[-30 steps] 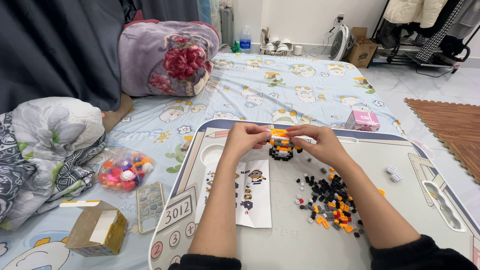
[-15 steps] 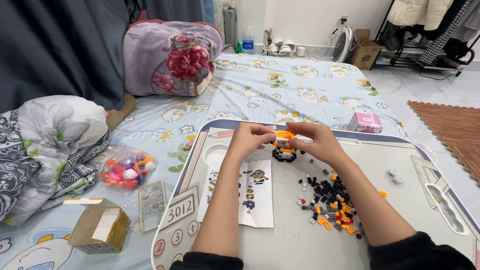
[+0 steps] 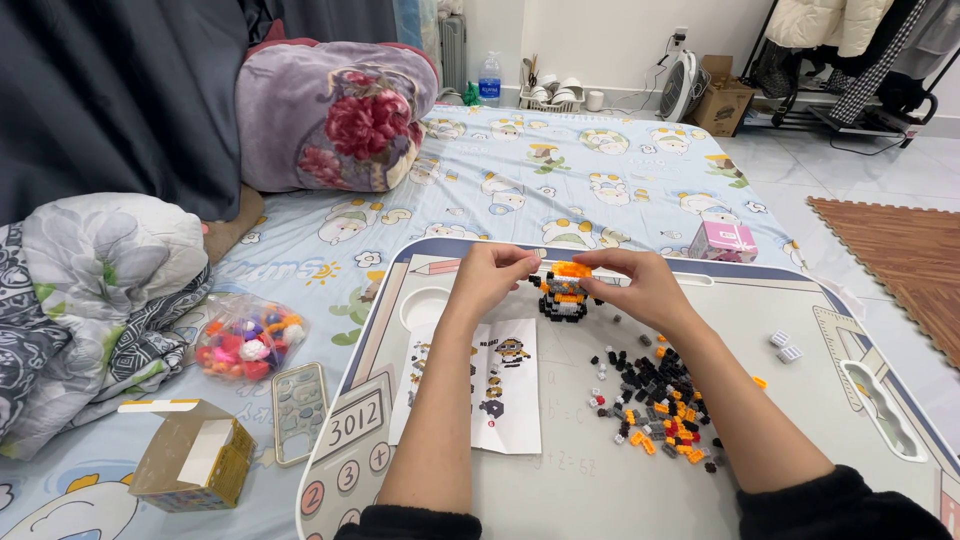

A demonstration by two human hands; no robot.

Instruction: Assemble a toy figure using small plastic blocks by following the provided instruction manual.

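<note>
Left hand: we are pinching the left side of the small brick figure [image 3: 563, 296] with our left hand [image 3: 487, 281], fingers closed on its upper edge.
Right hand: our right hand [image 3: 640, 288] is gripping the figure from the other side — fingers curled around its orange top.
Brick figure: it is standing on the far middle of the tabletop [image 3: 600, 480], held between both hands; knobbly plastic, blocky, in orange, black and grey bands.
Loose bricks: a scattered heap of tiny pieces [image 3: 660, 400] — black, grey, orange, a few red — is lying just near our right forearm; two pale grey blocks [image 3: 786, 346] are sitting well apart to the right.
Instruction sheet: a white folded paper leaflet [image 3: 485, 385] with small coloured pictures is lying flat beside our left forearm.
Tabletop: smooth pale plastic with rounded corners, a round cup recess [image 3: 424, 307] and a printed calculator drawing at the near left corner.
Packages: a small pink box [image 3: 722, 241] is resting just past the tabletop's far edge; an open cardboard box [image 3: 193, 468] with a white flap and a clear bag of bright pieces [image 3: 245, 338] are lying on the bed sheet [image 3: 560, 180] to the left.
Phone: a case with a pale pattern [image 3: 299, 411] is lying between the bag and the tabletop.
</note>
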